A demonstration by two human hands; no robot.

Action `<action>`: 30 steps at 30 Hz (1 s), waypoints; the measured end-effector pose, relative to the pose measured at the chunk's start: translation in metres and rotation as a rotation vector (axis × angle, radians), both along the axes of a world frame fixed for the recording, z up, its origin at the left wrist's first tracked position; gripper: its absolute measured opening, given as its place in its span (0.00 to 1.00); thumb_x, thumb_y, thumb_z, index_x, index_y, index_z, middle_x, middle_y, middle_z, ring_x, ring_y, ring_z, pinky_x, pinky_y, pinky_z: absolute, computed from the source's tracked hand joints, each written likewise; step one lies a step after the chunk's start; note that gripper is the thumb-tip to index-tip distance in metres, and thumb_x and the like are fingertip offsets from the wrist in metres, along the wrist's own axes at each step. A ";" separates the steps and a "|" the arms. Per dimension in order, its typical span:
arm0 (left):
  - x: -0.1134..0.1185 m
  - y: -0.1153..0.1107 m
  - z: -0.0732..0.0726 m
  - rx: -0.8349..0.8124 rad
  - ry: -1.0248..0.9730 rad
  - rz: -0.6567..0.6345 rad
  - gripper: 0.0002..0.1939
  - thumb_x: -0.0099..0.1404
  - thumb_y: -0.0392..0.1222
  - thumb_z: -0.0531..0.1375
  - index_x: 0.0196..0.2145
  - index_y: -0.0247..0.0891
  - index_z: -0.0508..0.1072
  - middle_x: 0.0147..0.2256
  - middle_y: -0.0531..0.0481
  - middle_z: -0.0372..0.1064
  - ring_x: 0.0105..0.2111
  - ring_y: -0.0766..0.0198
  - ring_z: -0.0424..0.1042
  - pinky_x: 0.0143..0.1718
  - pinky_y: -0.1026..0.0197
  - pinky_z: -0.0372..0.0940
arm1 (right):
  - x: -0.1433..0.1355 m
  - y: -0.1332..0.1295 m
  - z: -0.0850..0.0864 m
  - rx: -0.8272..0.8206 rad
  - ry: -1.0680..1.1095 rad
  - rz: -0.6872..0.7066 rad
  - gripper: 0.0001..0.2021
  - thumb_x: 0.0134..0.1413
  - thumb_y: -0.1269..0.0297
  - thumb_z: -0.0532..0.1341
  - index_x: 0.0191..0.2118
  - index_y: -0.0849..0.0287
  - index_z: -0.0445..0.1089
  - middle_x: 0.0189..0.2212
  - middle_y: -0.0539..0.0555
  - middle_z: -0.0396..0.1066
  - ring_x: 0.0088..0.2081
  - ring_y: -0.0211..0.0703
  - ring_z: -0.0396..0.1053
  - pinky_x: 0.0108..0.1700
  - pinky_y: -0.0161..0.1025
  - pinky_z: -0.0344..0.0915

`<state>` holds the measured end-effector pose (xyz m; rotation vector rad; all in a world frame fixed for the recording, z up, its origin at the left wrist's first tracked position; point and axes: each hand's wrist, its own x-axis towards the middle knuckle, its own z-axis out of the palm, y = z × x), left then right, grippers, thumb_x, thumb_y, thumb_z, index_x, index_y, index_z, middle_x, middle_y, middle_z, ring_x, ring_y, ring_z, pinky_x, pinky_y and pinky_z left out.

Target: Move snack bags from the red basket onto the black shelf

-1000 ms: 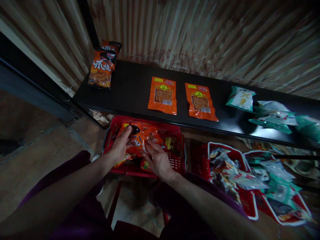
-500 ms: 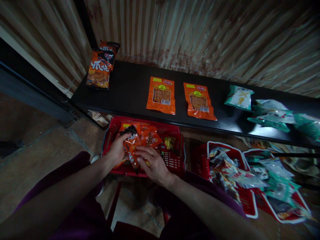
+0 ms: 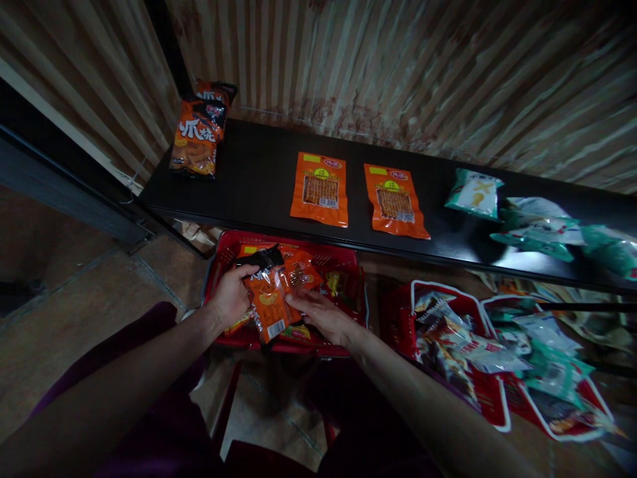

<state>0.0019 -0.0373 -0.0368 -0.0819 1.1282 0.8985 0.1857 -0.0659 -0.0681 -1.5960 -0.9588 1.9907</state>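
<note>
An orange and black snack bag [image 3: 271, 299] is held above a red basket [image 3: 355, 318], its barcode side facing up. My left hand [image 3: 233, 292] grips it near the black top, thumb on the front. My right hand [image 3: 323, 315] holds its right edge, with the thumb on the bag and the other fingers partly hidden. Behind and below it, more orange packets [image 3: 302, 271] and a yellow-green packet [image 3: 334, 284] lie in the basket.
A black shelf [image 3: 259, 166] carries two upright orange-black bags [image 3: 196, 136], two flat orange packets [image 3: 320, 189] and several green-white bags [image 3: 474, 192]. Red baskets with white rims [image 3: 497, 385] full of snack bags stand at the right. A dark metal post [image 3: 74, 159] rises at the left.
The snack bag has been turned from a narrow, slanted view so its barcode side shows. My right hand has shifted slightly right and now holds the bag's right edge.
</note>
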 end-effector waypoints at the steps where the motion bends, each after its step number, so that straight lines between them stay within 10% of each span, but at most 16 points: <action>1: -0.001 0.001 0.000 -0.002 0.008 -0.005 0.07 0.58 0.31 0.53 0.28 0.30 0.71 0.22 0.45 0.71 0.20 0.62 0.70 0.27 0.60 0.67 | 0.001 0.000 -0.001 -0.042 0.000 -0.008 0.25 0.38 0.53 0.69 0.44 0.58 0.69 0.45 0.57 0.73 0.45 0.46 0.72 0.49 0.44 0.67; 30: -0.015 0.013 -0.015 0.031 0.180 0.182 0.04 0.60 0.30 0.58 0.32 0.32 0.72 0.26 0.47 0.74 0.23 0.64 0.73 0.29 0.61 0.69 | 0.002 0.004 0.002 -0.095 0.219 0.035 0.25 0.35 0.62 0.72 0.44 0.55 0.70 0.42 0.51 0.75 0.41 0.40 0.73 0.49 0.38 0.67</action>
